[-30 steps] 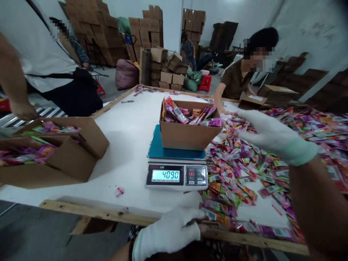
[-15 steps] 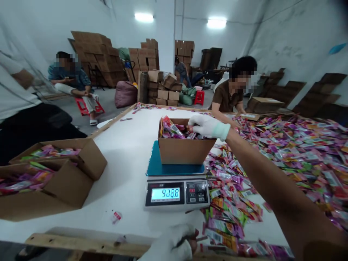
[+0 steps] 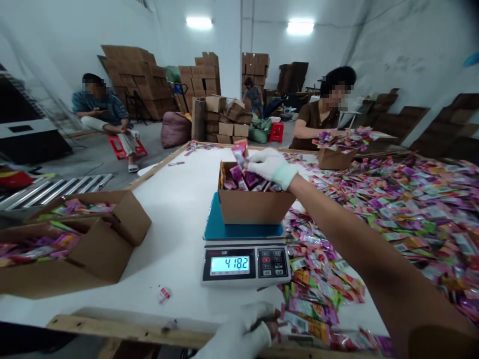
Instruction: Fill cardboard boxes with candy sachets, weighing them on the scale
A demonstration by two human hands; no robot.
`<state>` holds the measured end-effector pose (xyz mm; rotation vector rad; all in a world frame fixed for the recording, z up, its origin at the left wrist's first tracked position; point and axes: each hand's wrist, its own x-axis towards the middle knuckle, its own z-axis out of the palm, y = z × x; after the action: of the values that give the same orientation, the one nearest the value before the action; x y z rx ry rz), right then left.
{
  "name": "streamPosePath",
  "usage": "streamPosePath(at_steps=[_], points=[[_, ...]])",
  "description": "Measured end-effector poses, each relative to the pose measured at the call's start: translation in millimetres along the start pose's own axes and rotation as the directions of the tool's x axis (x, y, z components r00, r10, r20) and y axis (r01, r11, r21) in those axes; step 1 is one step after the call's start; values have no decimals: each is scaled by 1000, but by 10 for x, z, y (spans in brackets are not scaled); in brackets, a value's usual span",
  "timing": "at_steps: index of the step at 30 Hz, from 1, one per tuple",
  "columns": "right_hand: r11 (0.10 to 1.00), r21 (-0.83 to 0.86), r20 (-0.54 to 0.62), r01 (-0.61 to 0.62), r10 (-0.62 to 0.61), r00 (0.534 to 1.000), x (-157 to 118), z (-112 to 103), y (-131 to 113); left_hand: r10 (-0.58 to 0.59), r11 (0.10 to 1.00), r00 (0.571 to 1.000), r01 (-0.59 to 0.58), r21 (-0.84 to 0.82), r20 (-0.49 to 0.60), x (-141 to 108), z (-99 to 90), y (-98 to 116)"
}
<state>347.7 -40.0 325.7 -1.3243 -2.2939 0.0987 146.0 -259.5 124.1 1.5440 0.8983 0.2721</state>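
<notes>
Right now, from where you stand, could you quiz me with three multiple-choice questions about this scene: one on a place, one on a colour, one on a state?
1. Where is the right hand?
A. Over the cardboard box on the digital scale
B. Resting on the wooden rail
C. Down by the person's knee

2. What colour is the scale's platform?
A. Red
B. Yellow
C. Teal

3. What state is that box in?
A. Taped shut
B. Open, with packets inside
C. Lying on its side

Answers:
1. A, the hand is above the box's open top.
2. C, teal shows beneath the box.
3. B, colourful packets show through its open top.
</notes>
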Motion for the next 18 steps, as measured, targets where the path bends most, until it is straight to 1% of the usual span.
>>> streamPosePath(at_steps=[2,3,5,6,8,9,13,18], points=[[997,44,-114,-55,60,992,-28,-80,88,-64,997,998,63,-33,-19,-16,-28,-2],[992,91,-189,-84,100,977,-46,-110,122,-75,997,997,74,-32,-33,-15,-35,-1],[963,244,-313,-114,190,931,-91,-152,157,-60,998,997,59,-14,-53,-1,-32,7],[937,332,-335,-111,227,915,-119,-167,159,-48,999,997,48,-9,-54,9,-22,16],[882,463,-342,-90,271,900,-179,-194,144,-25,1000,999,25,-8,-38,32,9,46],[869,489,-344,-79,275,898,-207,-206,132,-16,1000,1000,16,-11,-25,43,27,65],[893,447,-379,-47,236,895,-285,-229,105,-4,1000,1000,4,-29,-2,81,84,126],[900,435,-354,-34,206,912,-314,-195,127,2,999,1000,-2,-34,0,98,78,83]])
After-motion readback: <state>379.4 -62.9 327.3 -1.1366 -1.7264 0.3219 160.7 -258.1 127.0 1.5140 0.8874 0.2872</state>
